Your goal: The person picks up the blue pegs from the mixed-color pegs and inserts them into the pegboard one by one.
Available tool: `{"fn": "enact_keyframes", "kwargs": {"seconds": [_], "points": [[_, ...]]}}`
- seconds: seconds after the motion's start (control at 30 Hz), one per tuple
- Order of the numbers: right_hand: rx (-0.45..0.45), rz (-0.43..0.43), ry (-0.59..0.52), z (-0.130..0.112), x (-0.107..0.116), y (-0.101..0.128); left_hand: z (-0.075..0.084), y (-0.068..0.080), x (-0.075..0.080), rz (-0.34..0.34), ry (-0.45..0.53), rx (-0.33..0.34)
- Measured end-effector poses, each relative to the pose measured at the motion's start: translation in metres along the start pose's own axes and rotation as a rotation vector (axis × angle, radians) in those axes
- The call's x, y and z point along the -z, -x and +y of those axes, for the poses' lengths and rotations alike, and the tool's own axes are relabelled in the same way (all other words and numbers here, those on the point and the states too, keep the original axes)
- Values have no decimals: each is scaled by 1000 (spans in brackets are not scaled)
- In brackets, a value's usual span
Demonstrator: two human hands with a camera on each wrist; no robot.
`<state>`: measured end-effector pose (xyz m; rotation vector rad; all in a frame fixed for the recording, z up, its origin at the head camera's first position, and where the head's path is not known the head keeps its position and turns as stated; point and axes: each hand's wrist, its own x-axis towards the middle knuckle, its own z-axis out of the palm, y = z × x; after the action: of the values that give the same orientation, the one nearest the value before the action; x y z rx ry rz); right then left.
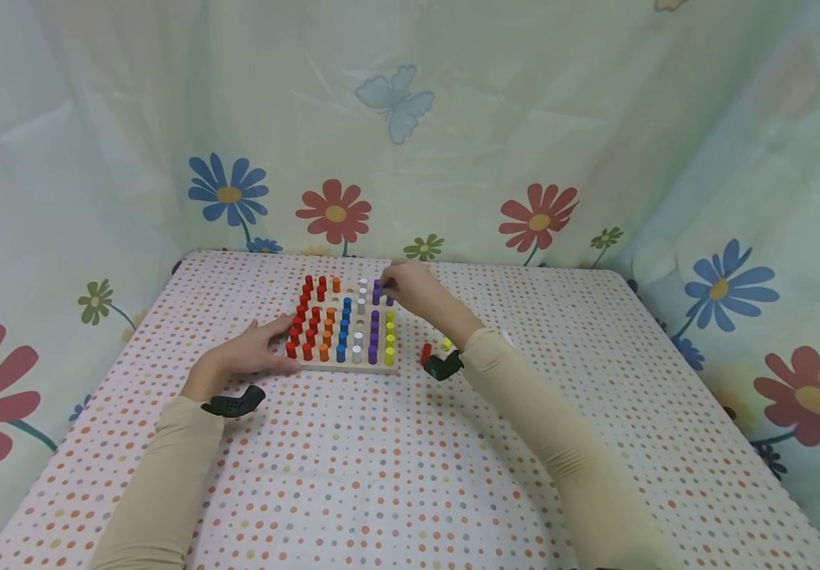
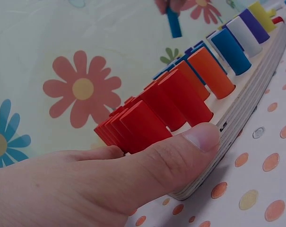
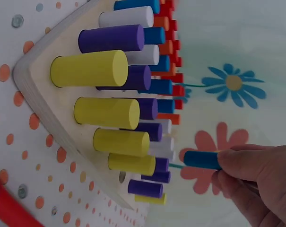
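Observation:
A wooden pegboard [image 1: 342, 366] carries rows of red, orange, blue, white, purple and yellow pegs. My left hand [image 1: 256, 351] rests at its near left corner; in the left wrist view the thumb [image 2: 202, 138] lies along the front edge beside the red pegs [image 2: 147, 127]. Above the far right part of the board, my right hand [image 1: 413, 285] pinches a blue peg [image 3: 202, 160] between thumb and fingers. The peg is held sideways in the right wrist view, apart from the board. Purple pegs [image 3: 145, 188] and yellow pegs [image 3: 121, 142] stand nearest to it.
Right of the board lie a loose red peg [image 1: 427, 353] and a yellow piece [image 1: 446, 343], partly near my right wrist. A dotted cloth [image 1: 353, 459] covers the table. Flowered curtains [image 1: 453, 158] hang behind and at both sides.

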<state>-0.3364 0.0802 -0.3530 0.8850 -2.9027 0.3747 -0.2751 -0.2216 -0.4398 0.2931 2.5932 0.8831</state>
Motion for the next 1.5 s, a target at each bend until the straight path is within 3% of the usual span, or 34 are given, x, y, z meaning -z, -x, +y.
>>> {"fn": "enact_keyframes", "kwargs": {"seconds": [0.27,0.57,0.97,1.33,1.5], "points": [[5,-22,-2,-16,-11,-35,-5,-2,-1,5,3,1],[45,-49,33,-17,-26,-57,-3,-4,-2,5,-10,-22],[41,-161,65,-26,-37,-68,-3,-4,0,6,-3,-15],[22,-211,69,-29,-40,-68,-3,-5,-1,-4,9,10],[33,-222,73,-28,-42,-68,-3,-6,1,-3,7,-8]]}}
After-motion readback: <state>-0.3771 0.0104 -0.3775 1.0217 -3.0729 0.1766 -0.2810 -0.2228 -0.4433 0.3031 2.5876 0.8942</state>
